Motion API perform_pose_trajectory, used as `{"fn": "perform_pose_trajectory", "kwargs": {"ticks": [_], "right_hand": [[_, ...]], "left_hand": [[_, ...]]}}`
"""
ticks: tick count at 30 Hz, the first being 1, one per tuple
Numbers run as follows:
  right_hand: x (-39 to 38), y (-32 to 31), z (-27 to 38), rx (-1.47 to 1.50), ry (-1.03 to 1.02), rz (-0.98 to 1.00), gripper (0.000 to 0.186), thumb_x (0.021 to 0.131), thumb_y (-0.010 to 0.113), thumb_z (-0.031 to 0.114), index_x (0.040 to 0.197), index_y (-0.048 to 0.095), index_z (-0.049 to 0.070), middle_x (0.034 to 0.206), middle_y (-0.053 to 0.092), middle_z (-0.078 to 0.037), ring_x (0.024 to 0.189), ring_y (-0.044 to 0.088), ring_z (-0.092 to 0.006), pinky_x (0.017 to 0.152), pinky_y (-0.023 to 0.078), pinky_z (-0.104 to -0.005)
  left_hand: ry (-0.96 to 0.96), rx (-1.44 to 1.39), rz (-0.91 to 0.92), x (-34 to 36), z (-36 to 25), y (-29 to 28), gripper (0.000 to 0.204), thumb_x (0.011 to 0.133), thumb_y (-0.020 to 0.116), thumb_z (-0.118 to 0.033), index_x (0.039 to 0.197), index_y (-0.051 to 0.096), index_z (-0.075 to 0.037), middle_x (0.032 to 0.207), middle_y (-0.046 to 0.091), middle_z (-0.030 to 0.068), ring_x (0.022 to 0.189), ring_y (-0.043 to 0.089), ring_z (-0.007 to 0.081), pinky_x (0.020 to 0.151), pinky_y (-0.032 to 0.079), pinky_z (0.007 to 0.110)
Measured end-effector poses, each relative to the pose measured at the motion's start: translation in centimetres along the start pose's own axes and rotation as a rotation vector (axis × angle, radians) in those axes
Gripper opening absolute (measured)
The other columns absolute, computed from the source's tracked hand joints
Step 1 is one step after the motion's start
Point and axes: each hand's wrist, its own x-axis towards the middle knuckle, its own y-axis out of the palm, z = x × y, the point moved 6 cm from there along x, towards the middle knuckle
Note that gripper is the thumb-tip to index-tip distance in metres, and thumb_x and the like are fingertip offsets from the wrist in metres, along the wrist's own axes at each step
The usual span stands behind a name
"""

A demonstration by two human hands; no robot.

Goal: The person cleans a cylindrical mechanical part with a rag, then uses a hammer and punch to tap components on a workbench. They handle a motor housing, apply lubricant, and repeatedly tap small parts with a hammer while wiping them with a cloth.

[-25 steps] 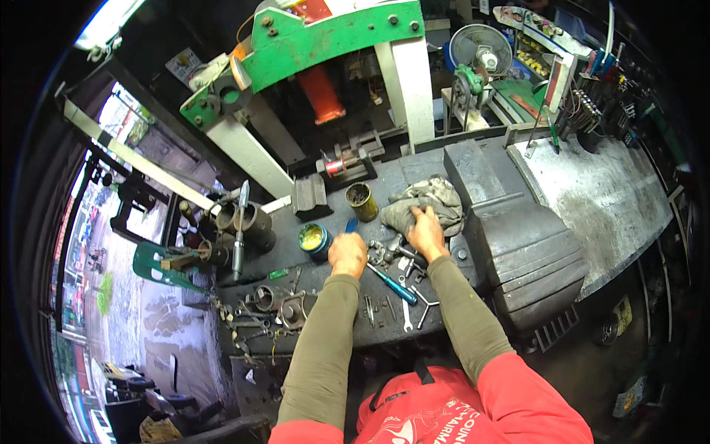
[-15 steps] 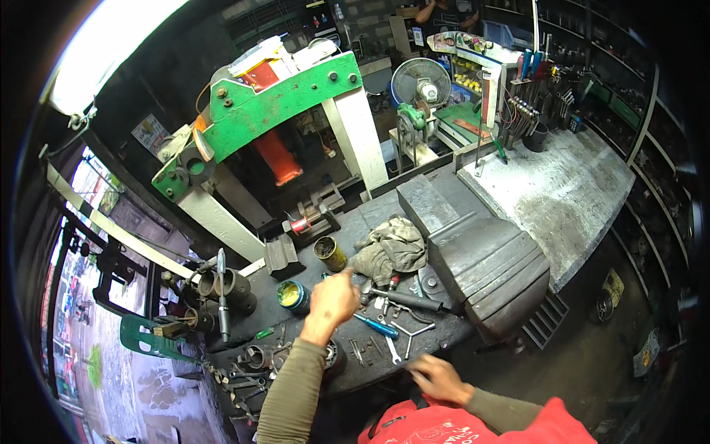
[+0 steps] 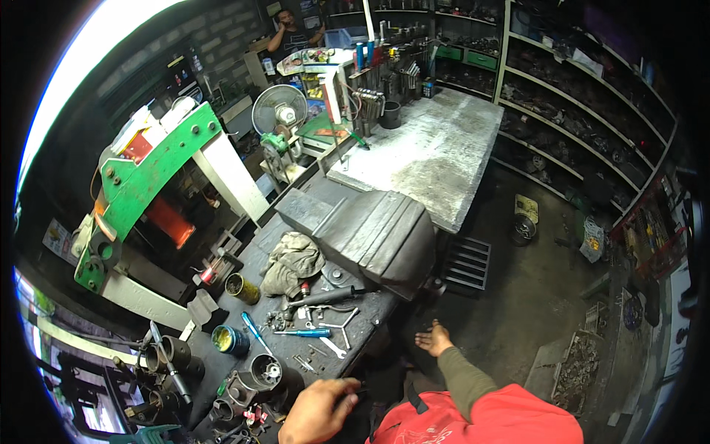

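Note:
My left hand (image 3: 319, 413) is low over the bench's near edge, thumb apart from loosely bent fingers, with nothing visible in it. Beside it stands a cylindrical metal part (image 3: 266, 371) among greasy parts. My right hand (image 3: 435, 339) hangs off the bench over the floor, empty with fingers spread. On the dark bench lie a combination wrench (image 3: 334, 348), a three-armed wrench (image 3: 342, 325), a blue-handled screwdriver (image 3: 305, 333) and another blue tool (image 3: 255, 331). A black bar-like tool (image 3: 324, 297) lies near a crumpled grey rag (image 3: 293, 265).
A big bench vise (image 3: 377, 233) is at the bench's right side. A blue tub of yellowish grease (image 3: 230, 340) and a yellow can (image 3: 242, 288) stand left. Behind are a green-and-white press frame (image 3: 159, 177), a fan (image 3: 279, 109) and a metal-topped table (image 3: 436, 148). A person (image 3: 292, 37) stands far back.
The view has swung to the right. My left hand has drawn back from over the cans to the bench's near edge. My right hand has moved away from the bench, out over the floor.

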Motion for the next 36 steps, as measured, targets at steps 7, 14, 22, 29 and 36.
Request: {"fn": "perform_pose_trajectory", "kwargs": {"ticks": [7,14,22,29,36], "right_hand": [[6.3,5.9,2.4,0.770,-0.003,0.082,0.016,0.096,0.050,0.008,0.108,0.058,0.001,0.098,0.062,-0.016,0.095,0.064,-0.0325,0.087,0.059,-0.0487],[5.3,5.9,15.3,0.352,-0.241,0.092,0.015,0.078,0.052,0.004,0.092,0.057,0.005,0.096,0.062,-0.018,0.080,0.062,-0.0326,0.068,0.057,-0.0444],[-3.4,8.9,25.4,0.199,-0.447,0.142,0.027,0.084,0.058,0.024,0.098,0.059,0.000,0.090,0.070,-0.018,0.078,0.068,-0.0335,0.075,0.057,-0.0433],[-19.4,13.6,29.7,0.001,-1.020,0.360,0.012,0.091,0.057,0.012,0.095,0.063,0.003,0.087,0.069,-0.009,0.073,0.066,-0.0193,0.071,0.059,-0.0353],[-29.6,14.0,11.5,-0.963,-1.474,0.699,0.066,0.071,0.093,0.035,0.123,0.065,0.006,0.115,0.070,-0.014,0.112,0.067,-0.0309,0.093,0.052,-0.0434]], "left_hand": [[0.397,0.566,0.141,3.8,-15.7,0.6,0.017,0.095,0.061,-0.019,0.102,0.062,-0.004,0.094,0.067,0.0150,0.094,0.068,0.0340,0.078,0.056,0.045],[0.602,0.787,0.002,7.9,-28.1,-2.0,0.020,0.087,0.065,-0.015,0.092,0.069,0.004,0.083,0.070,0.0165,0.072,0.070,0.0256,0.056,0.058,0.035],[0.614,0.714,0.049,8.7,-29.8,-2.9,0.021,0.085,0.066,-0.013,0.098,0.070,0.004,0.087,0.071,0.0207,0.073,0.072,0.0317,0.059,0.059,0.039],[0.585,0.596,0.075,8.0,-27.3,-2.8,0.024,0.084,0.068,-0.011,0.103,0.071,0.004,0.091,0.073,0.0243,0.074,0.074,0.0371,0.062,0.060,0.043],[0.375,0.426,0.082,8.4,-17.9,-3.9,0.020,0.077,0.071,-0.007,0.094,0.070,0.002,0.087,0.073,0.0233,0.085,0.075,0.0404,0.073,0.060,0.050]]}}
